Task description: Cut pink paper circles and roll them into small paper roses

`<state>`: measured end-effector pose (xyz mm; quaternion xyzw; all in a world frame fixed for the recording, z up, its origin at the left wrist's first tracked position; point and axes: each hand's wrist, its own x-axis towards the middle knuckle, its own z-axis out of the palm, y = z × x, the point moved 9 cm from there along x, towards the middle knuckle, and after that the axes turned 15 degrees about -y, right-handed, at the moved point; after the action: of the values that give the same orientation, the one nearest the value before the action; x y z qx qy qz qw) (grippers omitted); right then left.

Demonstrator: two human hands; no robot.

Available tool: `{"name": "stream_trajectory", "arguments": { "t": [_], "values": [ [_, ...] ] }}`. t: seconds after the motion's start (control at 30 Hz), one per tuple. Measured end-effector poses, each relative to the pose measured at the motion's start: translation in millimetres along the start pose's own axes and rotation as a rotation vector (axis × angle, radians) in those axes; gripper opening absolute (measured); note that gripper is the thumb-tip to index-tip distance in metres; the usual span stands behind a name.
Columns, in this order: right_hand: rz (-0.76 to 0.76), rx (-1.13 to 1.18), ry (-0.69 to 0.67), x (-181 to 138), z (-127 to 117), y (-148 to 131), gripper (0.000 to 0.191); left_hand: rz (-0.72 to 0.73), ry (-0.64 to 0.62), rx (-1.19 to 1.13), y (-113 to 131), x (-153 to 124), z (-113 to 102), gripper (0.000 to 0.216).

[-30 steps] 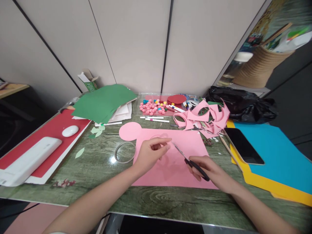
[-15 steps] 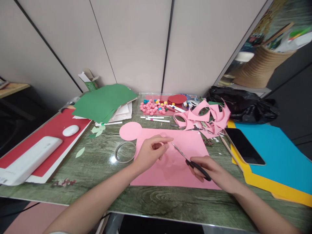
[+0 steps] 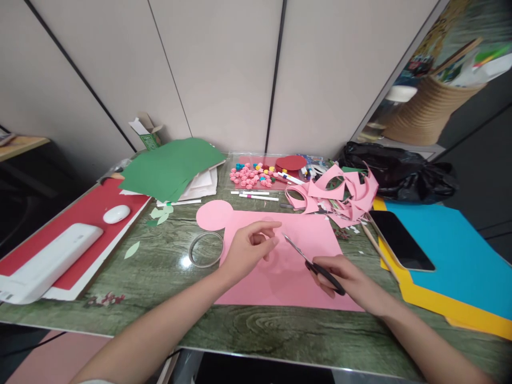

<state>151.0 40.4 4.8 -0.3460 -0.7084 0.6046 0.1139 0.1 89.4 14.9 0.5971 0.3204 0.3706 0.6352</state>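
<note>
Scissors point(image 3: 310, 262) with black handles lie gripped in the right hand point(image 3: 347, 278), their long axis running on a slant: handles toward the person and to the right, thin metal blades pointing away and to the left. The blades look nearly together, though whether they are fully shut cannot be told.

All places here are given relative to the large pink paper sheet point(image 3: 308, 234) lying flat on the green wood-grain table point(image 3: 160, 266). Far left of the sheet sit a white keyboard point(image 3: 44, 264) and a white mouse point(image 3: 116, 214) on a red mat point(image 3: 86, 205). Behind the sheet to the left is a stack of green paper point(image 3: 170, 165). Just beside the sheet's left edge lies a clear tape ring point(image 3: 205, 249), and a pink paper circle point(image 3: 214, 214) touches its far left corner. Behind the sheet lie small coloured pom-poms point(image 3: 250, 175) and marker pens point(image 3: 256, 196). Behind it to the right is a heap of pink paper scraps point(image 3: 340, 194). To the right a black phone point(image 3: 400, 240) rests on blue and yellow paper point(image 3: 452, 250).

The left hand point(image 3: 250, 248) hovers over the middle of the sheet, thumb and forefinger apart, holding nothing visible. The scissor tips point at this hand and stop just short of its fingertips. The two hands are near each other but apart, with the scissors spanning the gap above the sheet.
</note>
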Motion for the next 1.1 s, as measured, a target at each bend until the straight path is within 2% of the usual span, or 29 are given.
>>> {"name": "stream_trajectory", "arguments": {
  "t": [0.27, 0.7, 0.9, 1.0, 1.1],
  "values": [
    [0.02, 0.019, 0.007, -1, 0, 3, 0.034, 0.035, 0.079, -0.051, -1, -1, -5, 0.02],
    [0.028, 0.004, -0.019, -3, -3, 5, 0.029, -0.012, 0.129, 0.082, 1, -2, -13, 0.016],
    [0.075, 0.011, -0.091, -8, -1, 3, 0.027, -0.011, 0.15, 0.099, 1, -2, -16, 0.015],
    [0.045, -0.047, -0.048, -13, -14, 1, 0.027, 0.002, 0.173, 0.074, 0, 0, -21, 0.017],
    [0.089, -0.195, 0.116, -16, -43, 10, 0.031, 0.021, 0.174, 0.034, -5, 2, -23, 0.019]
  ]
}}
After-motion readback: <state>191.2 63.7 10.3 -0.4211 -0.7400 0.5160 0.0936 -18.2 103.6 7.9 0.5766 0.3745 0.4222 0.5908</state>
